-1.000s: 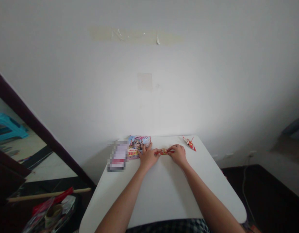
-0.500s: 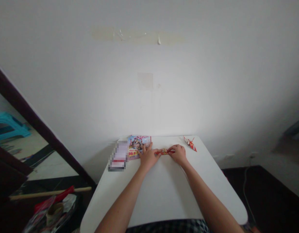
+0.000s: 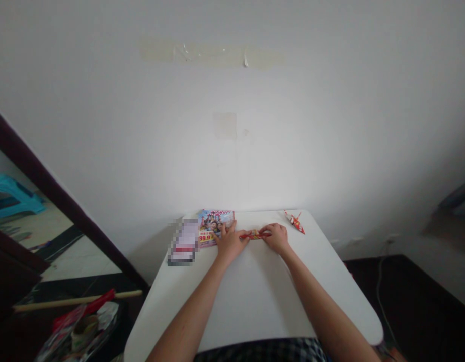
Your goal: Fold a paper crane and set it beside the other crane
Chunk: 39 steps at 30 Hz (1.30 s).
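A small red and yellow strip of folded paper (image 3: 254, 235) lies across the far part of the white table (image 3: 251, 291). At its left end my left hand (image 3: 230, 243) grips it between thumb and finger, while the other fingers spread over the edge of a colourful printed flyer (image 3: 212, 221). My right hand (image 3: 277, 238) is closed on the strip's right end, fingers curled over it. Both hands partly cover the strip, so its ends are hidden. Right of my right hand, near the back edge, rests a red and white folded paper piece with pointed ends (image 3: 296, 223).
A blurred, phone-like flat object (image 3: 183, 241) lies left of the flyer. The wall (image 3: 232, 171) rises right behind the table. At left are a dark-framed mirror (image 3: 59, 186) showing a blue stool, a wooden stick (image 3: 127, 294) and a bag of items (image 3: 85, 327).
The camera view has shifted slightly. Both hands stay at the paper strip, with barely any visible movement.
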Available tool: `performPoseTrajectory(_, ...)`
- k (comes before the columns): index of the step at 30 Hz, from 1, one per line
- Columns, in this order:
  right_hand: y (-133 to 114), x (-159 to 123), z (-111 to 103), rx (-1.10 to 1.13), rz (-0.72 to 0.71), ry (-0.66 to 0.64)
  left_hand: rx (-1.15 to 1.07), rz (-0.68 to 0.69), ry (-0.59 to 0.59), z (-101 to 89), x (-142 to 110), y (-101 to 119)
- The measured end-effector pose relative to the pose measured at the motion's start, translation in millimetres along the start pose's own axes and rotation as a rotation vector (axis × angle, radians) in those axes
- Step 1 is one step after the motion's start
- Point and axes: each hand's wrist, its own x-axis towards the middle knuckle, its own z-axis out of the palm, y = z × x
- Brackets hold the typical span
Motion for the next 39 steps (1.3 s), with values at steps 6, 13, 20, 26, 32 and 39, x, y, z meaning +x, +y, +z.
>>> performPoseTrajectory(6, 5, -4, 4, 0.034, -0.055, 0.059, 0.003, 0.013, -0.008, 0.1, 0, -2)
performPoseTrajectory(13, 2, -8, 0, 0.06, -0.078, 0.062, 0.002, 0.01, 0.03, -0.8, -2, 3)
performPoseTrajectory(20, -7, -16, 2, 0.046, -0.072, 0.14, -0.005, 0.026, 0.091, 2.2, -4, 10)
performPoseTrajectory(26, -8, -12, 4, 0.04, -0.048, 0.129, -0.027, 0.019, 0.095, 1.8, -1, 13)
performPoseTrajectory(32, -3, -9, 4, 0.058, -0.025, 0.084, -0.039, 0.03, 0.013, 0.1, 5, 4)
performPoseTrajectory(39, -9, -6, 3, 0.035, 0.031, 0.044, -0.024, 0.018, 0.017, 5.7, 7, 0)
